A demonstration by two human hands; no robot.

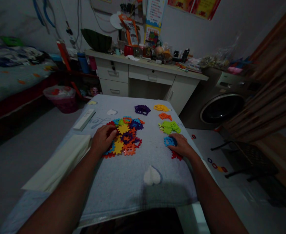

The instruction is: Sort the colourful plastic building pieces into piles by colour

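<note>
A mixed heap of plastic interlocking pieces [123, 138] in red, yellow, orange, blue and purple lies on the cloth-covered table. At its left edge is my left hand [103, 139], with fingers curled and thumb drawn in; whatever they pinch is hidden. On the right side, my right hand [180, 144] has thumb and forefinger round blue interlocking pieces [168, 141]. Red pieces [176, 156] lie just below that hand, partly covered. Beyond it are piles of green pieces [169, 127], orange pieces [165, 116], yellow pieces [161, 107] and purple pieces [142, 110].
A white box [84, 119] and a folded pale sheet [60, 164] lie along the table's left side. A cluttered desk [152, 74] stands behind, with a washing machine [221, 100] to its right. Some pieces [219, 168] lie on the floor near a chair [252, 159].
</note>
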